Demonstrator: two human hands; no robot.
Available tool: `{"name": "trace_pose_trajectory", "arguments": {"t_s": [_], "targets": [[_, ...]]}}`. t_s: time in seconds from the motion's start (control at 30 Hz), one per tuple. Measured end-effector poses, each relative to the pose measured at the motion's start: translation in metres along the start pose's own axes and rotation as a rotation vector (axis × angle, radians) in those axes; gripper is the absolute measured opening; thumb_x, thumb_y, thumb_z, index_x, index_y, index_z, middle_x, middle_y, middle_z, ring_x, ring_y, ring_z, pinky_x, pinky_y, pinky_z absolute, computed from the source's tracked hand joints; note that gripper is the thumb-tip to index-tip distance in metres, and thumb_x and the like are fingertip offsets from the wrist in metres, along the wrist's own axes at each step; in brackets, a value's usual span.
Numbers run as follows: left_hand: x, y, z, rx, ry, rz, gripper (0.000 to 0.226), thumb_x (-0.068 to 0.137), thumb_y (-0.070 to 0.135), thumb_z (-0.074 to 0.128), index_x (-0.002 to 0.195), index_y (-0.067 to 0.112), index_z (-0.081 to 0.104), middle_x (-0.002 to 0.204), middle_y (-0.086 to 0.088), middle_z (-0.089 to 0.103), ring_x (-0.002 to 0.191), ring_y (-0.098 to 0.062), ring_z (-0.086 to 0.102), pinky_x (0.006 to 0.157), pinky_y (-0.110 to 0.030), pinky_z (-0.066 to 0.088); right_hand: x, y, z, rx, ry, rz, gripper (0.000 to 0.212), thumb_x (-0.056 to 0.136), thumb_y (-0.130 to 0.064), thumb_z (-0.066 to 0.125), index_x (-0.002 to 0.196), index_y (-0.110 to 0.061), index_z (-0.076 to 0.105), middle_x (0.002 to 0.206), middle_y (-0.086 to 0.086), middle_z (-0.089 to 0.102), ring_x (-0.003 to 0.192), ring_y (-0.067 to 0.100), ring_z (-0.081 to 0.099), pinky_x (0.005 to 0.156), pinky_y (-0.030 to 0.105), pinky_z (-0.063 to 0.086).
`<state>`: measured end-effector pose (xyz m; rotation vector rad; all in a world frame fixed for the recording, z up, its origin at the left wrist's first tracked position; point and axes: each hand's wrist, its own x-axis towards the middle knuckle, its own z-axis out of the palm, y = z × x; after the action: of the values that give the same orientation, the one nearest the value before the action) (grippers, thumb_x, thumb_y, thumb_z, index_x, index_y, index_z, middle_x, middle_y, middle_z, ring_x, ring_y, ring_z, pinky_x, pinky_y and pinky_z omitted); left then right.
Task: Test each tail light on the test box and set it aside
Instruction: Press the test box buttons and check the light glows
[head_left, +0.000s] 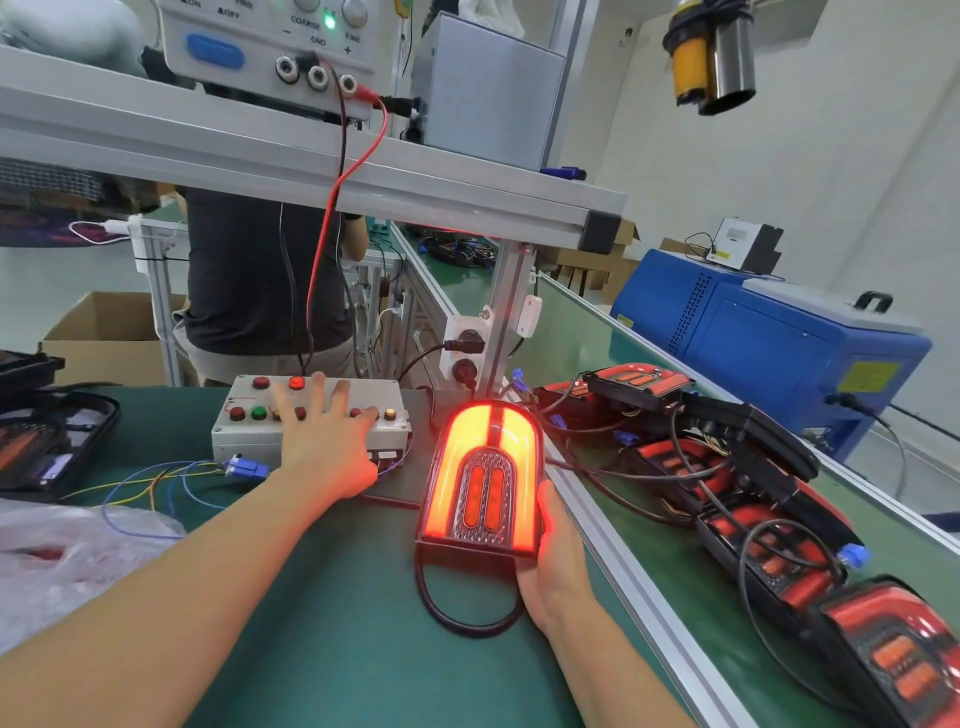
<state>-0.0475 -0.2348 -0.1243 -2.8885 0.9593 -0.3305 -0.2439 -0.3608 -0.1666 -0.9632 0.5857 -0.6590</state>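
We work at a desk (322, 597) covered in a dark green mat, edged on the right by an aluminium rail (639, 597). Beyond the rail runs a lighter green bench, where a row of finished tail lights (753, 499) lies with their black cables tangled together. A blue machine (769, 343) stands past that bench against a pale wall. Above us an aluminium shelf (311, 161) carries a power supply (270, 41), from which a red lead and a black lead drop toward the test box (244, 431). Another person in a dark shirt (244, 270) stands behind the desk, beside a cardboard box (109, 332). A clear plastic bag (67, 551) lies at our left.

The tail light (483, 478) under test is lit, glowing red and amber. It sits on the mat just right of the test box, its long axis running away from us, rounded end pointing to the far side and flat end toward us. Its black cable (462, 608) loops out from the near end.

Our left hand (327, 441) is spread flat over the top of the test box, fingers straight and splayed across the row of buttons. Our right hand (556, 561) grips the tail light at its near right corner, thumb along the right edge and fingers tucked beneath.
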Motion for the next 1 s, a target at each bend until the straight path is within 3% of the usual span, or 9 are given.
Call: {"name": "trace_pose_trajectory", "arguments": {"t_s": [0.23, 0.63, 0.73, 0.8, 0.87, 1.0], "targets": [[0.004, 0.002, -0.003, 0.056, 0.019, 0.035, 0.067, 0.081, 0.040, 0.052, 0.144, 0.040, 0.031, 0.158, -0.007, 0.010, 0.145, -0.036, -0.006, 0.106, -0.069, -0.011, 0.001, 0.000, -0.004, 0.006, 0.014, 0.009, 0.037, 0.103, -0.034, 0.039, 0.111, -0.015, 0.069, 0.103, 0.009, 0.075, 0.094, 0.021, 0.072, 0.094, 0.044, 0.051], [0.000, -0.008, -0.006, -0.064, -0.023, 0.042, 0.073, 0.082, 0.031, 0.051, 0.147, 0.041, 0.021, 0.160, -0.004, 0.005, 0.146, -0.033, -0.006, 0.107, -0.067, -0.011, 0.001, -0.001, -0.004, -0.015, 0.045, 0.029, 0.037, 0.102, -0.038, 0.042, 0.109, -0.014, 0.070, 0.103, 0.008, 0.075, 0.092, 0.020, 0.073, 0.080, 0.037, 0.054], [-0.014, -0.023, -0.007, -0.306, 0.261, -0.042, 0.068, 0.076, 0.014, 0.058, 0.140, 0.029, 0.042, 0.147, -0.005, 0.033, 0.137, -0.028, 0.022, 0.111, -0.054, 0.009, 0.002, -0.003, -0.004, -0.025, 0.060, 0.048, 0.036, 0.102, -0.037, 0.043, 0.109, -0.013, 0.069, 0.103, 0.009, 0.075, 0.089, 0.019, 0.073, 0.077, 0.036, 0.055], [-0.021, -0.035, -0.004, -0.398, 0.424, -0.056, 0.047, 0.075, 0.006, 0.059, 0.120, 0.020, 0.061, 0.125, -0.006, 0.052, 0.119, -0.029, 0.039, 0.099, -0.044, 0.023, 0.004, -0.005, -0.004, -0.029, 0.078, 0.061, 0.035, 0.102, -0.036, 0.043, 0.106, -0.013, 0.070, 0.098, 0.008, 0.076, 0.083, 0.018, 0.074, 0.067, 0.031, 0.057], [-0.031, -0.043, 0.001, -0.338, 0.347, -0.004, 0.035, 0.077, 0.011, 0.058, 0.110, 0.023, 0.064, 0.119, -0.002, 0.056, 0.113, -0.025, 0.043, 0.094, -0.038, 0.024, 0.005, -0.008, -0.003, -0.030, 0.106, 0.087, 0.034, 0.102, -0.034, 0.043, 0.102, -0.014, 0.070, 0.092, 0.008, 0.076, 0.075, 0.017, 0.074, 0.060, 0.029, 0.056], [-0.044, -0.069, 0.010, -0.221, 0.117, -0.042, 0.040, 0.080, 0.018, 0.052, 0.117, 0.034, 0.055, 0.124, 0.006, 0.053, 0.118, -0.018, 0.043, 0.092, -0.034, 0.026, 0.009, -0.018, -0.006, -0.085, 0.159, 0.160, 0.033, 0.102, -0.033, 0.041, 0.099, -0.014, 0.069, 0.083, 0.007, 0.075, 0.070, 0.021, 0.070, 0.058, 0.033, 0.055]]}}
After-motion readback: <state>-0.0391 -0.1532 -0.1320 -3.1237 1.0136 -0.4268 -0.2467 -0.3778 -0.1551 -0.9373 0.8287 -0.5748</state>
